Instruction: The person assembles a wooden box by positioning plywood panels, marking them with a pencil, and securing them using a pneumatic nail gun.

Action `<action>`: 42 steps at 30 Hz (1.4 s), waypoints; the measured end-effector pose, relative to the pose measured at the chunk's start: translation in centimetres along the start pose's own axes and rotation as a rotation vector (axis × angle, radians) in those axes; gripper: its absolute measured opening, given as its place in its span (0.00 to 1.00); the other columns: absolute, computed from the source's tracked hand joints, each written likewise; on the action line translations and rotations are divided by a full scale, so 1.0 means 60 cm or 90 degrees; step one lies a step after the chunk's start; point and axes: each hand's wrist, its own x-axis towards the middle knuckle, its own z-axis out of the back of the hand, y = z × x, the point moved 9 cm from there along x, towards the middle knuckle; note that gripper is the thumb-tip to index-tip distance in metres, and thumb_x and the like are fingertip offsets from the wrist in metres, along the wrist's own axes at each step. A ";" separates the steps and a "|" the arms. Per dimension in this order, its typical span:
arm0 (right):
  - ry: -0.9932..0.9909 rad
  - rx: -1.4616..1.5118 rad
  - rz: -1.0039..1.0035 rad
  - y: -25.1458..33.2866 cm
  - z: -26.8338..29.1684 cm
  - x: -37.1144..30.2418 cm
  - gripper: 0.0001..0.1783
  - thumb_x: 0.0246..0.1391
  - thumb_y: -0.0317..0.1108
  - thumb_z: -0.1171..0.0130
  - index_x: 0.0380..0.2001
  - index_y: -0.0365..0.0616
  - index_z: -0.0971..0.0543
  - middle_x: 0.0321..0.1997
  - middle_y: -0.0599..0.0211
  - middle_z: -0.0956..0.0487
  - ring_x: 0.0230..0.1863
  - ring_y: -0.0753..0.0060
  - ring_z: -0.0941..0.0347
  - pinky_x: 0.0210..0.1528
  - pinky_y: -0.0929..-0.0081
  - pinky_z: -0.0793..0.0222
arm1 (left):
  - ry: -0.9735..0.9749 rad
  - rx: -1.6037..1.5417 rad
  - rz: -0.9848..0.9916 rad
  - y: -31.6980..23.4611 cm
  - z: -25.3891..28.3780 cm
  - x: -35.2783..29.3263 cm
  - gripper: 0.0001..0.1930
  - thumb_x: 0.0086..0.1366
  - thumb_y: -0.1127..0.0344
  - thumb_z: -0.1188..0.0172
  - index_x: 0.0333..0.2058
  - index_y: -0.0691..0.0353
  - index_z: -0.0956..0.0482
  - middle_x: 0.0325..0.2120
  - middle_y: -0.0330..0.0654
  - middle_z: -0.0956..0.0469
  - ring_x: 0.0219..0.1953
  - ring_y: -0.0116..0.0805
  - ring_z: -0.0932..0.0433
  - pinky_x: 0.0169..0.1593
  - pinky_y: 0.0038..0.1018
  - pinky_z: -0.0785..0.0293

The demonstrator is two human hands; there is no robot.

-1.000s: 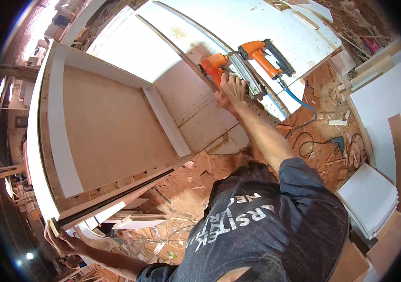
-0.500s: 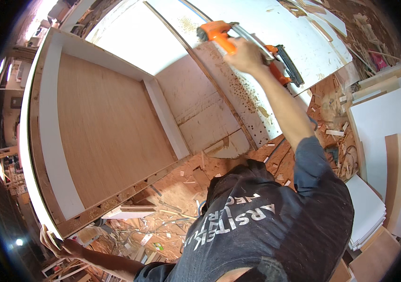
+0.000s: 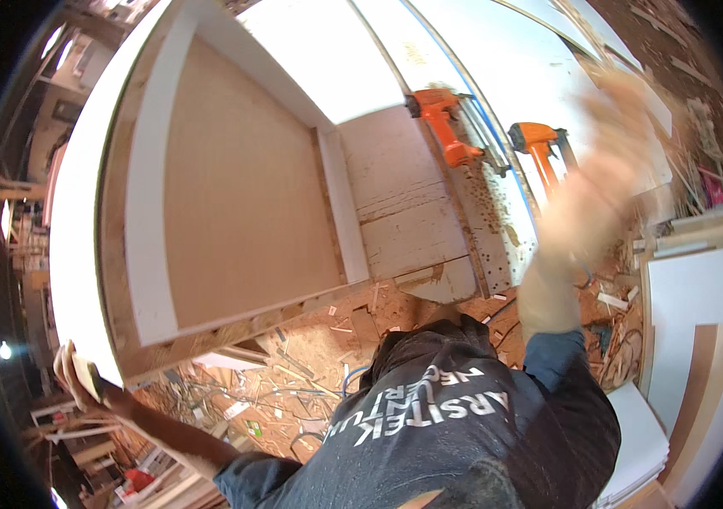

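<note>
A wooden cabinet box [image 3: 247, 195] with white sides and a plain brown back panel stands tilted on the left. Around its near left lower corner, my left hand [image 3: 80, 377] grips the edge; part of the palm is hidden. My right hand [image 3: 616, 148] is raised at the right over the worktable, smeared by motion, so its fingers cannot be read. Close to its left lies an orange nail gun [image 3: 536, 144], partly covered by the wrist. Another orange nail gun [image 3: 442, 123] rests farther left on the table, untouched.
The worktable [image 3: 412, 199] has a pale, stained top with wood strips and a blue hose across it. Scraps and offcuts litter the brown floor [image 3: 293, 365]. White boards [image 3: 700, 288] lean at the right, above a stack of white sheets [image 3: 637, 441].
My right hand has let go of the orange nail gun, now lying on the table, and moved right. The view has shifted, and the cabinet box appears farther right with my left hand still at its corner.
</note>
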 end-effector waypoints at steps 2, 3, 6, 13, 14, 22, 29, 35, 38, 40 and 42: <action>0.014 0.147 0.168 0.169 -0.011 0.032 0.22 0.67 0.39 0.40 0.55 0.33 0.25 0.58 0.46 0.23 0.56 0.55 0.25 0.57 0.62 0.28 | -0.030 -0.005 0.027 -0.004 -0.015 0.018 0.29 0.72 0.47 0.44 0.50 0.73 0.18 0.46 0.53 0.20 0.48 0.49 0.22 0.54 0.44 0.27; 0.037 0.175 0.222 0.240 -0.016 0.041 0.21 0.67 0.39 0.40 0.55 0.33 0.25 0.57 0.47 0.23 0.56 0.56 0.25 0.57 0.63 0.28 | -0.063 -0.021 0.059 -0.018 -0.030 0.040 0.30 0.71 0.45 0.45 0.49 0.73 0.18 0.46 0.53 0.20 0.48 0.48 0.22 0.54 0.43 0.27; 0.103 0.223 0.275 0.338 -0.062 0.019 0.20 0.67 0.37 0.40 0.54 0.32 0.24 0.55 0.48 0.23 0.54 0.57 0.25 0.55 0.64 0.28 | -0.084 -0.016 0.101 -0.025 -0.023 0.024 0.39 0.72 0.34 0.50 0.49 0.74 0.18 0.45 0.54 0.20 0.48 0.48 0.21 0.53 0.44 0.25; 0.118 0.151 0.339 0.465 -0.102 -0.035 0.17 0.66 0.34 0.40 0.52 0.32 0.23 0.51 0.50 0.22 0.50 0.61 0.24 0.51 0.68 0.27 | -0.146 -0.073 0.067 -0.031 -0.047 0.034 0.29 0.74 0.45 0.44 0.52 0.71 0.18 0.46 0.50 0.17 0.49 0.45 0.22 0.53 0.42 0.25; 0.113 0.148 0.342 0.470 -0.106 -0.044 0.17 0.66 0.33 0.40 0.51 0.32 0.23 0.51 0.50 0.22 0.49 0.61 0.24 0.50 0.68 0.27 | -0.140 -0.079 0.069 -0.032 -0.047 0.035 0.27 0.73 0.47 0.42 0.51 0.70 0.18 0.46 0.49 0.17 0.49 0.45 0.23 0.52 0.42 0.25; 0.091 0.096 0.371 0.558 -0.164 -0.102 0.13 0.65 0.29 0.41 0.49 0.31 0.23 0.46 0.52 0.21 0.44 0.65 0.23 0.45 0.72 0.26 | -0.177 -0.077 -0.007 -0.048 -0.032 0.047 0.20 0.67 0.55 0.35 0.47 0.68 0.14 0.41 0.49 0.16 0.41 0.43 0.19 0.42 0.34 0.23; -0.060 -0.100 0.363 0.546 -0.135 -0.105 0.11 0.65 0.26 0.41 0.47 0.30 0.22 0.42 0.55 0.20 0.40 0.68 0.23 0.41 0.76 0.26 | -0.155 -0.192 0.029 -0.065 -0.014 0.060 0.15 0.62 0.64 0.28 0.44 0.64 0.13 0.36 0.41 0.18 0.38 0.32 0.21 0.40 0.25 0.25; -0.151 -0.329 0.082 0.412 -0.036 -0.172 0.09 0.64 0.23 0.41 0.45 0.30 0.21 0.38 0.58 0.20 0.36 0.74 0.23 0.36 0.80 0.26 | -0.096 -0.132 0.047 -0.058 -0.020 0.059 0.17 0.60 0.62 0.27 0.46 0.63 0.14 0.37 0.44 0.18 0.40 0.40 0.20 0.47 0.33 0.25; -0.134 -0.339 -0.031 0.378 -0.002 -0.247 0.09 0.64 0.25 0.40 0.45 0.31 0.21 0.36 0.63 0.20 0.34 0.79 0.26 0.35 0.83 0.29 | -0.049 -0.123 0.053 -0.002 -0.008 0.040 0.15 0.65 0.65 0.31 0.47 0.64 0.15 0.41 0.45 0.18 0.44 0.37 0.19 0.50 0.31 0.24; -0.134 -0.328 -0.082 0.369 0.016 -0.281 0.09 0.64 0.25 0.39 0.45 0.31 0.20 0.35 0.65 0.20 0.34 0.80 0.27 0.35 0.83 0.30 | -0.068 -0.175 0.067 0.011 -0.004 0.038 0.15 0.62 0.65 0.28 0.45 0.65 0.14 0.36 0.44 0.18 0.40 0.38 0.20 0.47 0.32 0.25; -0.149 -0.319 -0.113 0.366 0.034 -0.301 0.09 0.64 0.26 0.39 0.45 0.32 0.20 0.35 0.67 0.20 0.34 0.81 0.28 0.35 0.83 0.30 | -0.084 -0.184 0.075 0.001 -0.006 0.042 0.16 0.60 0.64 0.27 0.44 0.64 0.14 0.34 0.44 0.18 0.38 0.39 0.20 0.45 0.33 0.25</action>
